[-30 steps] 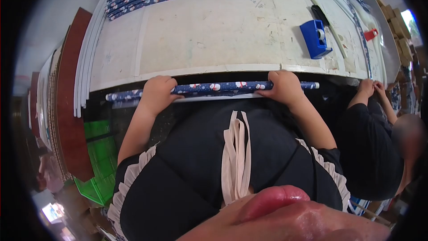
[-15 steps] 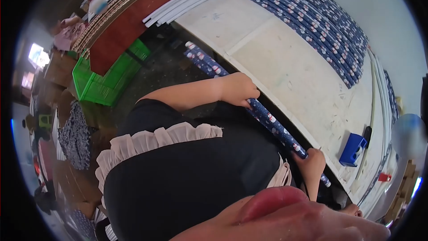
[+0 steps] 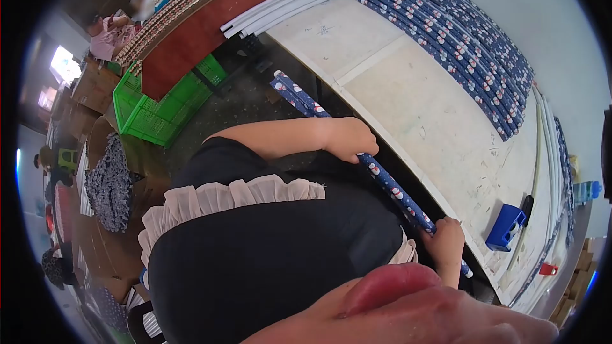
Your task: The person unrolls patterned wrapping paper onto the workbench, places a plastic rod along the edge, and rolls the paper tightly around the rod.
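A navy roll of snowman-print wrapping paper lies slantwise along the near edge of the worktable, in front of my body. My left hand is closed around its middle, and my right hand grips it closer to the lower right end. Beyond the left hand, the far end looks doubled; whether that is a second roll or a loose flap, I cannot tell. A white-tipped end shows past my right hand. On the tabletop near that hand stands a blue tape dispenser.
Many matching rolls lie side by side at the table's back. White tubes rest at its left end and along the right side. A green crate stands on the floor at left, beside a reddish-brown board. Cardboard boxes sit farther left.
The view has shifted slightly, so the table and crate appear a little lower and farther right. Both hands keep their hold on the roll, with the right hand's fingers slightly repositioned.
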Motion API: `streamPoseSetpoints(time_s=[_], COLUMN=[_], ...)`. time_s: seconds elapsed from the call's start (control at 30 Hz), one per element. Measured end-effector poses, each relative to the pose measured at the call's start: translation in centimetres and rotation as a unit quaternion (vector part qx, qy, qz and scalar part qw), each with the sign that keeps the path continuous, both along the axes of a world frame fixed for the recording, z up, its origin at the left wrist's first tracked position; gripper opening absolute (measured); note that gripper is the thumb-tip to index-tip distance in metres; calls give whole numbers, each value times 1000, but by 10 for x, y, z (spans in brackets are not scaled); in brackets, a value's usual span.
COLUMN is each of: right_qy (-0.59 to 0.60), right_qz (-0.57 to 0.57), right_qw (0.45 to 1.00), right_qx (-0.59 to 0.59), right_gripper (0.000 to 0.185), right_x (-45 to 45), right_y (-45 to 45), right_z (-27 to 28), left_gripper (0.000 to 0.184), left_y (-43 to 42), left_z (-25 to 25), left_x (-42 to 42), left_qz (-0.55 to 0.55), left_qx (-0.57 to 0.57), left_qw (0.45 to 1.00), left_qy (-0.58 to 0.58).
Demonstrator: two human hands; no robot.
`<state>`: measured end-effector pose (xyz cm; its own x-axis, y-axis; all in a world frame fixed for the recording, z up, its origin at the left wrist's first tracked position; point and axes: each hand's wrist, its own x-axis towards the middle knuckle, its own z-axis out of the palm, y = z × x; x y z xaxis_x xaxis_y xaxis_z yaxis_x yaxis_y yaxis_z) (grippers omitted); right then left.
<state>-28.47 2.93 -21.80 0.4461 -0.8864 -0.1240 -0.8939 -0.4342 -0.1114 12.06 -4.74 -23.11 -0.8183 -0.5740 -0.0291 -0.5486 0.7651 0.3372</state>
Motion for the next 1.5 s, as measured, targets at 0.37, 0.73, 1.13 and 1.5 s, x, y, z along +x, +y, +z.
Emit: streamPoseSetpoints(time_s=[0.37,0.73,1.13,1.5], right_qy=[-24,37,-37,-55], right_qz=[23,48,68,40], right_qw=[969,993,988,962], right_qx=[-244,-102,-131,-266], right_gripper=[39,30,21,26], right_x=[4,10,21,31], right_y=[-4,-15,-23,-30], right_z=[11,20,22,23], left_gripper=[28,25,26,30], left_y=[4,11,12,9], left_z=[39,40,53,86], left_x=[12,12,26,37], left_qz=[57,73,80,86], left_qx=[0,-44,-89,-180], left_qw=[997,996,992,980], left_qy=[49,-37,-47,-11])
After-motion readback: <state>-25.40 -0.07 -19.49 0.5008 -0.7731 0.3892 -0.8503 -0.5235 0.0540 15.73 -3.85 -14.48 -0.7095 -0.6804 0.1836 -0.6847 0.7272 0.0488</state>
